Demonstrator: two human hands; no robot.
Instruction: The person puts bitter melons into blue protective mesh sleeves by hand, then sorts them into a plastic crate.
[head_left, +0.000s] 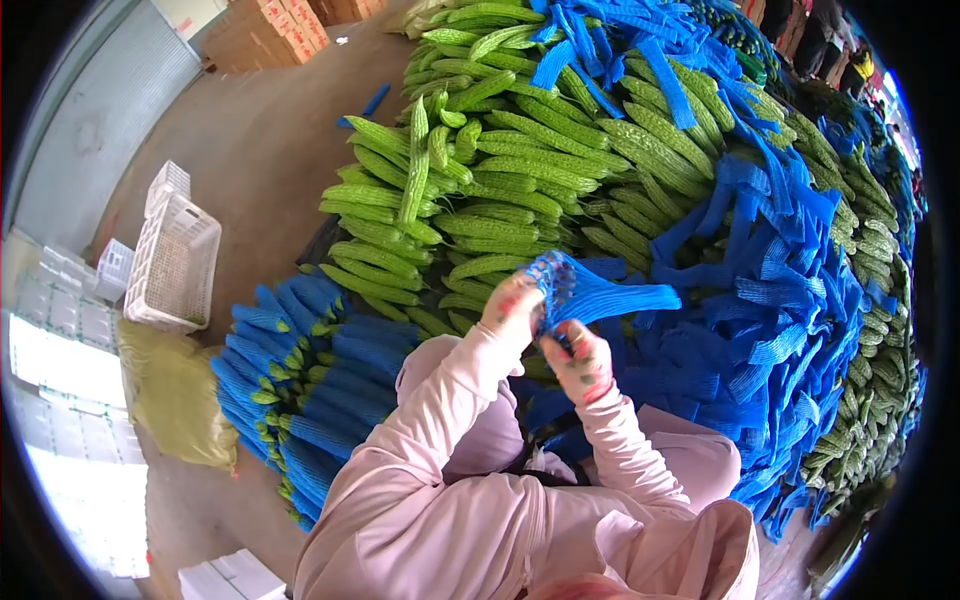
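Both hands, in stained patterned coverings, meet at the middle of the view. Between them they hold a blue mesh sleeve [610, 298], its mouth stretched and its tail pointing right. My left hand [515, 305] grips the upper left side of the opening. My right hand [580, 360] has its fingers closed on the lower edge. Just beyond them lies a big pile of green bitter melons [520, 180]. Loose blue mesh sleeves [750, 330] are heaped to the right. Melons in blue sleeves [330, 390] are stacked at the lower left.
A white crate [175, 262] and a yellowish sack [178, 395] stand on the floor at left. Cardboard boxes [262, 35] are at the top left, a white box [232, 577] at the bottom left. People [825, 35] appear at the top right.
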